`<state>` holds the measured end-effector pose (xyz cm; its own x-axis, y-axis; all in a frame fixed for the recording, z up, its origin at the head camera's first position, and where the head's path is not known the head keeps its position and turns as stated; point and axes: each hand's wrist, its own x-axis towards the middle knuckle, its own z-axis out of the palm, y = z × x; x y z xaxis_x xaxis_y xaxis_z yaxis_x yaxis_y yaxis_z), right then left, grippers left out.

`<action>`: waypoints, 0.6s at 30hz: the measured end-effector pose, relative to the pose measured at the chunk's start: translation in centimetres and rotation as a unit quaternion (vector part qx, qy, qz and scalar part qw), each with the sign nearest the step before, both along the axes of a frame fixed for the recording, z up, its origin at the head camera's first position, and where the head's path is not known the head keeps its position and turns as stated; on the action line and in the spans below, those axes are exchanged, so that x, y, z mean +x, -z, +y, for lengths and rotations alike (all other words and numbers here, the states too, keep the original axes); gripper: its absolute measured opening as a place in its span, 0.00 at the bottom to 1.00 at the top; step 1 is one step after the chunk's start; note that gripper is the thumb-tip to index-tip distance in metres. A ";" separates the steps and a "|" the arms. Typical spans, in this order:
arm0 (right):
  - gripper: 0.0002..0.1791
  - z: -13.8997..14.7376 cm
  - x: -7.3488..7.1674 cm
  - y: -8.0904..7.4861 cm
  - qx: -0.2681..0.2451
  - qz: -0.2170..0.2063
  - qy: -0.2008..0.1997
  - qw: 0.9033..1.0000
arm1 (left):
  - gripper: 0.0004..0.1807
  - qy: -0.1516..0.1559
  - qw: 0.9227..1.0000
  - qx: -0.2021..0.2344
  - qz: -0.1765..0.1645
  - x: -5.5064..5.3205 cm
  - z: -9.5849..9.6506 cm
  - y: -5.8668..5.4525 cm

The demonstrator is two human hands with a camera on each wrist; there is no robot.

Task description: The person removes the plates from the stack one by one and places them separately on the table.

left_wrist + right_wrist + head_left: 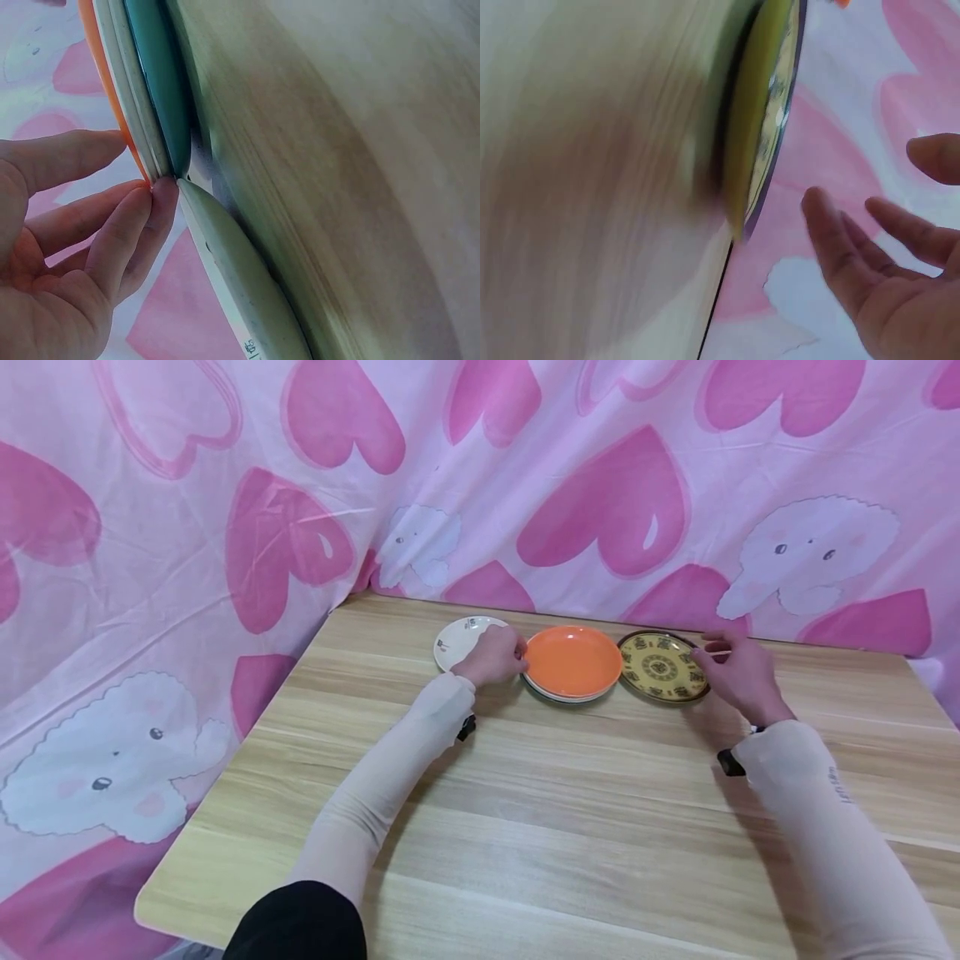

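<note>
A stack of plates stands at the back middle of the table, an orange plate (573, 662) on top, pale plates (129, 82) under it and a teal one (161, 75) lowest. My left hand (495, 656) grips the stack's left rim; in the left wrist view, its thumb (90, 154) meets the orange edge and its fingertips sit along the lower rims. A white plate (452, 642) with small dark print lies partly behind that hand. Just above the right rim of a yellow patterned plate (660, 668), my right hand (742, 672) has its fingers loosely spread, holding nothing.
The plates stand in a row along the far side of the wooden table (525, 827). Behind and to the left hangs a pink curtain (420, 427) with hearts and white animals. The table's left edge runs down beside my left arm.
</note>
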<state>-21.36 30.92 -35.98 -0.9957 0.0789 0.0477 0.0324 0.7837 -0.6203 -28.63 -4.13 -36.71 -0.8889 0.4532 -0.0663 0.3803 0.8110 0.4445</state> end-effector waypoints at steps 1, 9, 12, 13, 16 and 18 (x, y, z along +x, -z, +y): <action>0.30 -0.4 0.0 0.0 -0.004 0.013 -0.002 1.000 | 0.07 0.001 1.000 0.001 0.000 0.0 0.0 0.0; 0.29 -3.6 -0.4 -0.4 -0.040 -0.013 -0.041 0.998 | 0.09 0.007 1.000 -0.003 0.000 -0.1 -0.1 0.0; 0.29 -4.7 -0.4 -0.4 -0.055 -0.031 -0.053 0.997 | 0.11 0.007 1.000 -0.003 -0.004 -0.1 0.0 -0.1; 0.29 -5.0 -0.4 -0.4 -0.061 -0.037 -0.055 0.996 | 0.12 0.006 1.000 -0.001 -0.006 -0.1 0.0 -0.1; 0.28 -5.8 -0.3 -0.2 -0.065 -0.034 -0.066 0.995 | 0.13 0.007 1.000 0.004 -0.014 -0.1 0.0 0.0; 0.27 -6.3 -0.3 0.0 -0.061 -0.032 -0.074 0.995 | 0.13 0.008 1.000 0.005 -0.015 -0.1 0.0 0.0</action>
<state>-21.65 24.62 -36.00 -0.9976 -0.0668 -0.0172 -0.0348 0.7023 -0.7110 -28.74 -4.11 -36.66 -0.8795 0.4676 -0.0882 0.3788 0.8002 0.4649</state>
